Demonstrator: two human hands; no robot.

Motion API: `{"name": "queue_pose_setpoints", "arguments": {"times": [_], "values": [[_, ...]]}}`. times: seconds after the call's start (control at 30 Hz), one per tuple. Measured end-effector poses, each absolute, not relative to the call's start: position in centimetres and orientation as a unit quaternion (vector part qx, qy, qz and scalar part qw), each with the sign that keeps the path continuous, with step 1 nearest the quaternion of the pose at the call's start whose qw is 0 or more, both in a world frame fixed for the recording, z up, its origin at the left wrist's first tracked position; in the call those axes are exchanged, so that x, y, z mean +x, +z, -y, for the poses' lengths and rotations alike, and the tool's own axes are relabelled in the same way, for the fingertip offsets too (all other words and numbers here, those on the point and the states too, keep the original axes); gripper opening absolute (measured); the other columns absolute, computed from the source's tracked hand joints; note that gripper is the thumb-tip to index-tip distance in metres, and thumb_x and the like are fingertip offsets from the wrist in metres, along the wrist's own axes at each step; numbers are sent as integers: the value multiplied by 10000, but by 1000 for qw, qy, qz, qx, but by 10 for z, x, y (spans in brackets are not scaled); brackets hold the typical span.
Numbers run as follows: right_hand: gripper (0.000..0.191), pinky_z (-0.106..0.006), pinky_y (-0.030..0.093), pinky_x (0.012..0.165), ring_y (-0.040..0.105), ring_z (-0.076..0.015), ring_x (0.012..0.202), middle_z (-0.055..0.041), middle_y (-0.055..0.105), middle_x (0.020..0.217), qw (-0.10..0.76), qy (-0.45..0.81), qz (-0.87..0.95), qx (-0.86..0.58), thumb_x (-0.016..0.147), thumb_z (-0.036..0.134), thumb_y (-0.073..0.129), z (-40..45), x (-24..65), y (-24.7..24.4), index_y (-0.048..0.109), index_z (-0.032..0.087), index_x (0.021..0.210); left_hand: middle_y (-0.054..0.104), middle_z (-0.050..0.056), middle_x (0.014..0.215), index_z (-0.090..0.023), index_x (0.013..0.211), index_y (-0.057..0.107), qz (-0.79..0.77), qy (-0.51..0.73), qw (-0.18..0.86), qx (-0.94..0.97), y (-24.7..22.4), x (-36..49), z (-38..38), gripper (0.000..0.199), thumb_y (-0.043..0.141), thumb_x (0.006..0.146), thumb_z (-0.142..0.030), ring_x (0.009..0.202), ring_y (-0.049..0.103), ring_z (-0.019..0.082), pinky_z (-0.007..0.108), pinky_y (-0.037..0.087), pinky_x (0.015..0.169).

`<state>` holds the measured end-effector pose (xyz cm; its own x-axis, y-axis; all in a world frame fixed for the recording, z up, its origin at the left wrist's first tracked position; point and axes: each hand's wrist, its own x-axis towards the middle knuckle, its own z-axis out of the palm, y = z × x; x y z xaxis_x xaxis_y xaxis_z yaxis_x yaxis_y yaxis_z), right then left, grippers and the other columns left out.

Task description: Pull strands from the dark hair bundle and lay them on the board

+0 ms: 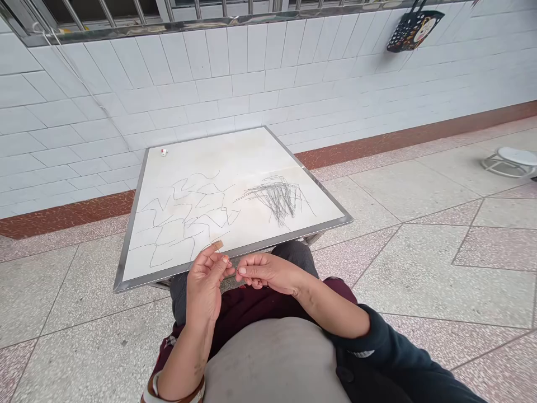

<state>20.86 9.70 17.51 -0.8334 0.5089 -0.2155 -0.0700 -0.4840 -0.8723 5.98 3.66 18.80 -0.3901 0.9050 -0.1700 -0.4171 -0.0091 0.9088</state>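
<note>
My left hand (210, 275) and my right hand (265, 273) meet just in front of the table's near edge, above my lap. Their fingertips are pinched close together on a thin dark wire (234, 268), of which only a short bit shows between them. Tan tape wraps one raised fingertip of my left hand. On the white table, several bent, wavy wires (191, 208) lie spread out at the left. A dense bundle of mostly straight dark wires (280, 200) lies at the right.
The white table (226, 148) has a grey metal rim and stands near a tiled wall (176, 112). A small white and red item (164, 151) sits at its far left corner. A white stool (514, 158) stands far right, and a patterned bag (415, 31) hangs above.
</note>
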Motion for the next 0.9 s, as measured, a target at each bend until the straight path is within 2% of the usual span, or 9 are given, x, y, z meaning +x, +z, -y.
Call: {"name": "queue_pose_setpoints", "arguments": {"times": [0.37,0.47,0.67,0.8,0.9], "values": [[235,-165,240,472,350,-36,518,37,472,608,154,905,352,-182,748,335,710,-102,207,166,644,118,808,524,-37,714,-176,1018,662,-486,660,511,259,185,63,-37,321,722,706,-223,642,556,82,224,498,615],[239,-167,243,474,348,-38,517,37,467,609,154,897,372,-184,762,352,693,-101,207,166,634,123,799,535,-34,695,-163,995,678,-498,662,500,252,182,63,-37,305,729,701,-230,621,551,74,211,483,606],[210,-200,348,555,445,-75,597,21,541,679,227,733,593,-243,791,365,645,-94,208,174,626,161,835,540,-52,631,-185,1016,691,-551,650,444,278,177,61,-35,350,741,682,-278,568,555,75,223,495,605],[203,-204,348,542,434,-78,575,26,534,661,267,589,709,-282,859,350,546,-89,206,175,640,177,810,551,-50,646,-196,1045,679,-569,637,428,294,179,61,-34,362,716,708,-324,565,546,69,198,487,573],[227,-197,358,520,445,-80,561,22,542,671,265,567,726,-284,887,352,499,-87,204,174,635,184,817,554,-45,651,-203,1048,672,-573,628,422,315,179,62,-33,339,677,745,-355,587,547,80,192,479,552]]}}
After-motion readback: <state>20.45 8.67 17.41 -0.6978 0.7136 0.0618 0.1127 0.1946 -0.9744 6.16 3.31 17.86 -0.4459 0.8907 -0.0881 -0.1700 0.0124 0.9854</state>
